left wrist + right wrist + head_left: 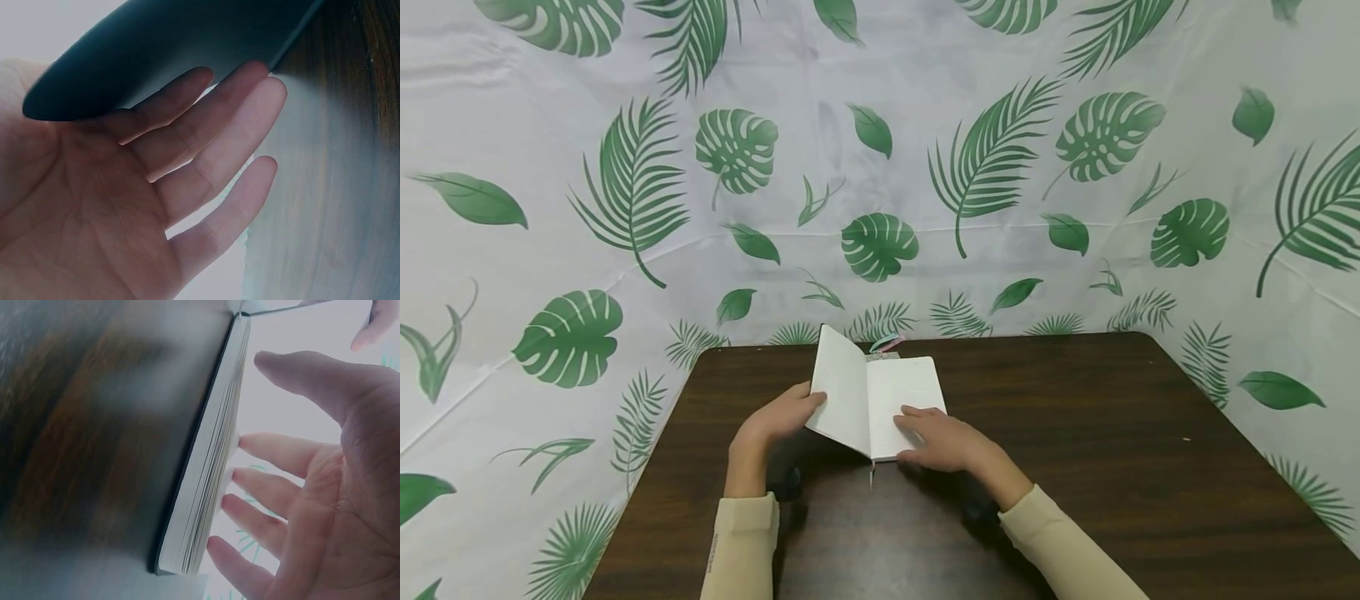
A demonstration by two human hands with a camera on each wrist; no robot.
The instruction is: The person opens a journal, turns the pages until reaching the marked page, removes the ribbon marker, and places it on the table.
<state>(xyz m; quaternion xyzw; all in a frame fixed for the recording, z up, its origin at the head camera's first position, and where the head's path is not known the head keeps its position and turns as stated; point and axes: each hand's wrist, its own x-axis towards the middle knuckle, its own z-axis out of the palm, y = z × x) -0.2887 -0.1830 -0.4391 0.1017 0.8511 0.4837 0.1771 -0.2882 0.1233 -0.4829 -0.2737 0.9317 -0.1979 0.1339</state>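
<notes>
Lower centre, head frame: left hand (778, 414) pinches the raised left side of a spread notebook (859, 396); right hand (943, 439), fingers extended, touches its right page (906, 387). Likely light, covers stiff, pages easily creased; best gripped by cover edges.

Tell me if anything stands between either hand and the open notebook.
Nothing visible does: the left hand already holds the raised left side of the notebook, and the right hand touches its right page.

White cloth (895, 75) printed with green leaves (880, 246) hangs behind a dark wood-grain table (1097, 442).
</notes>
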